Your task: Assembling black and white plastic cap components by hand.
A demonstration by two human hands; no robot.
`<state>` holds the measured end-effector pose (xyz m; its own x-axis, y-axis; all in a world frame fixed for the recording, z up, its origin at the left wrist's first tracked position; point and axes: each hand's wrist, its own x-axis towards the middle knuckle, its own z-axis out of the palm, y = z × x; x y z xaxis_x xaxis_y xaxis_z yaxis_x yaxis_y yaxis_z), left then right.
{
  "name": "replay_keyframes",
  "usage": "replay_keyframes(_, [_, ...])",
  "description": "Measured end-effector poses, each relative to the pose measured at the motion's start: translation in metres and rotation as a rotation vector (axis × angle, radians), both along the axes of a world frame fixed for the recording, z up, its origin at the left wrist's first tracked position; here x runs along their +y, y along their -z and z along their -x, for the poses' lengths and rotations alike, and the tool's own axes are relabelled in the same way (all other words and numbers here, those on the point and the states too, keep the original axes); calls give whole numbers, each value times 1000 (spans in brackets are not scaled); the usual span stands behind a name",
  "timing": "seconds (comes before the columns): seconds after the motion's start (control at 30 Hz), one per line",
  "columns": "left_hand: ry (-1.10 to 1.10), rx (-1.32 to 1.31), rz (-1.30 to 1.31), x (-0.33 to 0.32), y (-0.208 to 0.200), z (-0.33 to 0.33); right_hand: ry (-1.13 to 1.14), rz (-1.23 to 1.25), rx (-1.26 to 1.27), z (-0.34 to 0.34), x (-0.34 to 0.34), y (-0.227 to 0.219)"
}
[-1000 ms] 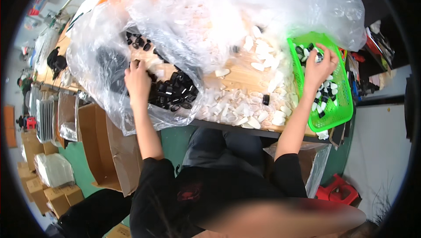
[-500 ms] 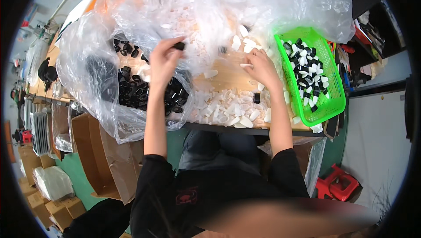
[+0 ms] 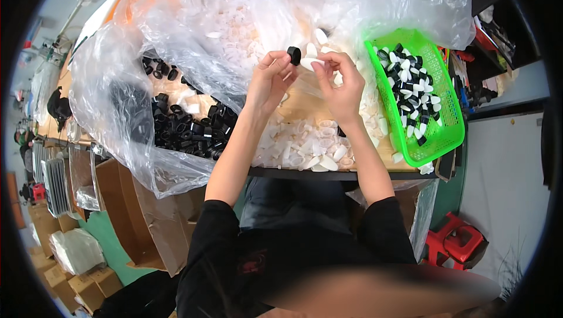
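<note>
Over the middle of the table, my left hand (image 3: 271, 83) pinches a short black plastic cap (image 3: 294, 55) between thumb and fingertips. Close beside it, my right hand (image 3: 342, 86) grips a white oval plastic piece (image 3: 311, 63) by one end. The white piece points toward the black cap; whether the two touch I cannot tell. Below my hands lies a heap of white and translucent oval pieces (image 3: 305, 142) along the table's near edge. To the left, many loose black caps (image 3: 187, 127) lie on an opened clear plastic bag (image 3: 105, 101).
A green basket (image 3: 448, 121) on the right holds joined black-and-white pieces (image 3: 413, 86). Large clear plastic sheeting (image 3: 375, 1) covers the table's far side. An open cardboard box (image 3: 132, 212) stands at the lower left, and a red stool (image 3: 457, 239) at the lower right.
My left hand has moved right with the black cap, away from the bag. My right hand has shifted slightly left and away from me with the white piece; both pieces are now close together.
</note>
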<state>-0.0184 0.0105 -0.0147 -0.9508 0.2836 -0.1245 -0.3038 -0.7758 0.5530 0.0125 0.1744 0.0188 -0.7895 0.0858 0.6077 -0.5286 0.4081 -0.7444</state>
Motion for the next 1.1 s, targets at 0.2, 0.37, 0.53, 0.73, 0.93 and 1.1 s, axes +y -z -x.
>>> replay_keyframes(0.2, [-8, 86, 152, 9, -10, -10, 80, -9, 89, 0, -4, 2])
replay_keyframes(0.37, [-19, 153, 235, 12, -14, -12, 57, -79, 76, 0, 0, -3])
replay_keyframes(0.53, [-17, 190, 331, 11, -17, -13, 36, -65, 76, 3, 2, 0])
replay_keyframes(0.73, [-59, 199, 378, 11, -11, -15, 3, -83, 117, 5, -1, 1])
replay_keyframes(0.93, [-101, 239, 445, 17, -13, -17, -33, 27, 27, 0, -9, 6])
replay_keyframes(1.1, [-141, 197, 412, 16, -4, -11, -32, 103, -6, -1, -8, 7])
